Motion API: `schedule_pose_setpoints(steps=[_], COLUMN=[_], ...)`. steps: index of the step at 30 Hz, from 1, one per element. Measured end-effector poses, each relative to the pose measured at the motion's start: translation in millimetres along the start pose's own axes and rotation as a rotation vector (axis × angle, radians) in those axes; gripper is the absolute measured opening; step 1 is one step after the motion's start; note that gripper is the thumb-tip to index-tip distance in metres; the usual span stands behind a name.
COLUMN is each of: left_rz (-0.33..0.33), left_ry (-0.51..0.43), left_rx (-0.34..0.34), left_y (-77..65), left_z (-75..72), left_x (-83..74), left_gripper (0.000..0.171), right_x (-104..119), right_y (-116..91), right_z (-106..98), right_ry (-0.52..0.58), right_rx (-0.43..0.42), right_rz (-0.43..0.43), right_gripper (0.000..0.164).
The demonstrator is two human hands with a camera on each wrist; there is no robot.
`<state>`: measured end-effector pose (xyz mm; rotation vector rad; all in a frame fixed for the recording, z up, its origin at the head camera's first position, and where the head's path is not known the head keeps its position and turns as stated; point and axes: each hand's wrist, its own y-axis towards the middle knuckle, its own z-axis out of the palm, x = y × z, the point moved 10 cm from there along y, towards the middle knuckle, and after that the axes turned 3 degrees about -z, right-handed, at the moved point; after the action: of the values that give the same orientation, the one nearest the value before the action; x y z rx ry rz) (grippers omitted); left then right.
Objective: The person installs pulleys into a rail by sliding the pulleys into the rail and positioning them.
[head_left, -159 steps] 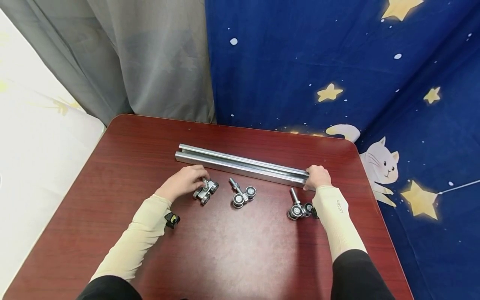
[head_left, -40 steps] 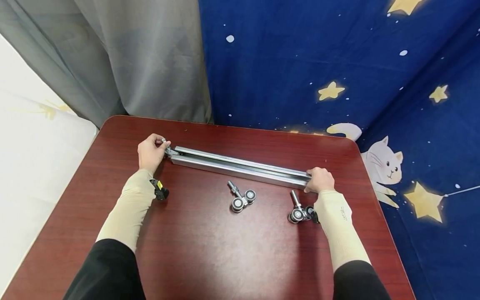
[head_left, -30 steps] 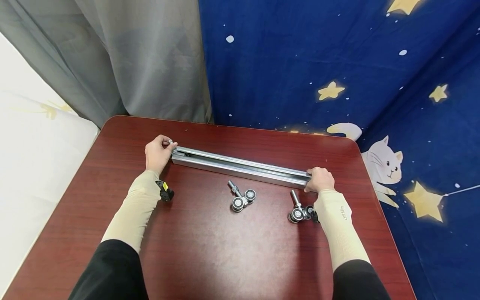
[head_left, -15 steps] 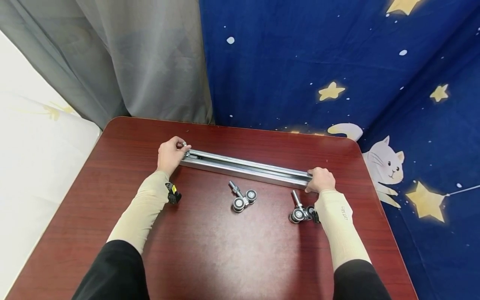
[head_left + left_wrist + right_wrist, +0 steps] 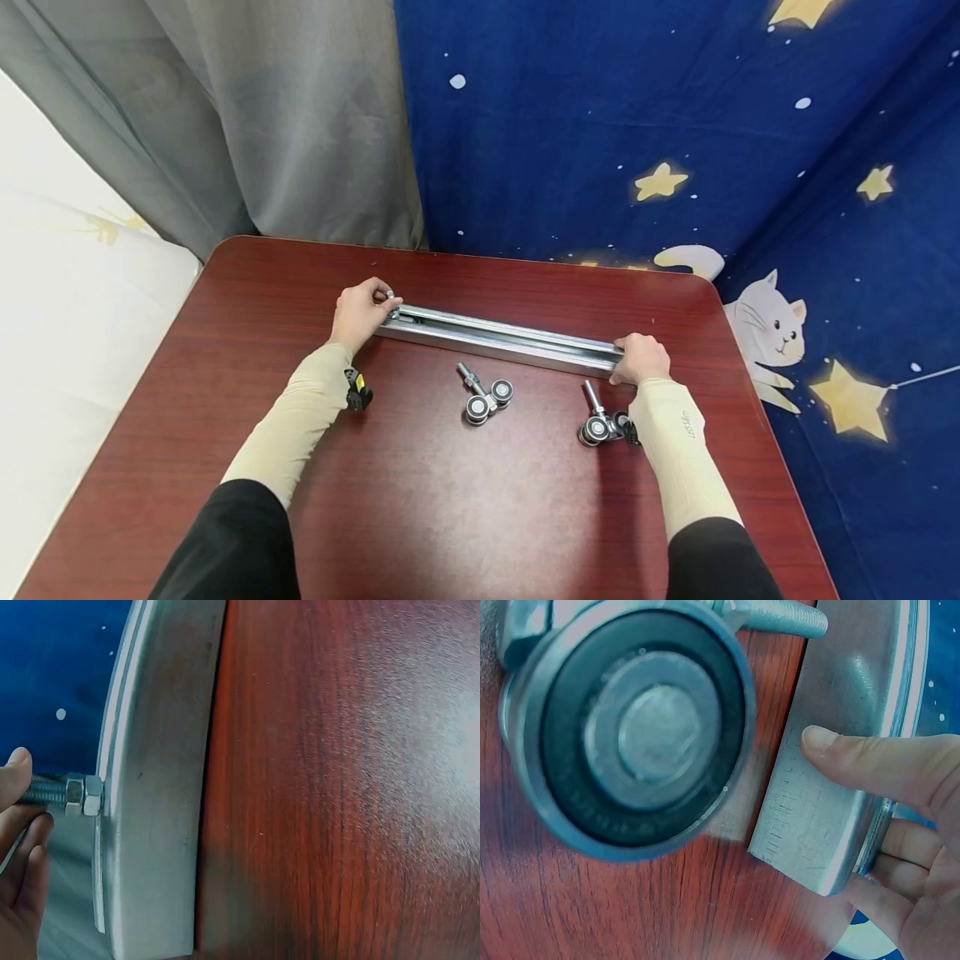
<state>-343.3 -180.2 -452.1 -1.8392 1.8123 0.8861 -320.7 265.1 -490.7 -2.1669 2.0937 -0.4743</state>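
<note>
A silver metal rail (image 5: 495,337) lies across the table, its slot facing up. My left hand (image 5: 358,315) pinches the threaded bolt (image 5: 49,792) of a roller trolley between thumb and fingers. In the left wrist view, this bolt and its nuts (image 5: 82,796) stick out of the slot, a little in from the rail's end; the wheels are hidden inside. At the other end, my right hand (image 5: 642,359) grips the rail, thumb on the near wall and fingers behind. Two more roller trolleys lie in front: one near the middle (image 5: 489,400), another by the right wrist (image 5: 597,427).
The red-brown table (image 5: 450,517) has a rounded far edge. Behind it hang a grey curtain (image 5: 322,125) and a blue star-patterned curtain (image 5: 555,125). In the right wrist view, a trolley wheel (image 5: 656,735) looms close to the camera, beside the rail.
Earlier the left hand was at a trolley on the table, then held it at the rail's left end. Since then, hand and trolley have slid rightward along the slot. The right hand has stayed.
</note>
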Motion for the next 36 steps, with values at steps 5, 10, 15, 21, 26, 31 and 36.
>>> schedule_pose_setpoints(steps=[5,10,15,21,26,31,36], left_rz=[0.029,0.115,0.245,0.222,0.212,0.183,0.186], left_ry=[0.003,0.079,0.317,0.451,0.433,0.44,0.432], left_rx=[0.118,0.364,0.533,0.582,0.558,0.555,0.565], left_y=[3.8,12.7,13.0,14.2,21.4,24.2,22.9], left_z=[3.5,14.5,28.5,34.3,34.9,34.8,34.7], left_x=[-0.6,-0.7,7.7,20.0,14.9,16.0,17.1], left_gripper=[0.025,0.048,0.064,0.054,0.053,0.054,0.057], right_x=[1.0,-1.5,-0.2,4.2,7.5,13.3,43.8], right_y=[0.6,0.6,-0.2,-2.4,-2.4,0.2,7.3], right_z=[-0.9,-0.2,1.5,7.1,0.2,1.2,3.5], right_ry=[0.007,0.011,0.003,0.008,-0.022,-0.021,-0.038], right_rx=[0.004,0.017,0.018,0.039,0.024,0.088,0.304], right_rz=[-0.004,0.001,0.004,-0.009,-0.027,-0.047,-0.131], right_gripper=[0.073,0.074,0.074,0.074,0.074,0.073,0.067])
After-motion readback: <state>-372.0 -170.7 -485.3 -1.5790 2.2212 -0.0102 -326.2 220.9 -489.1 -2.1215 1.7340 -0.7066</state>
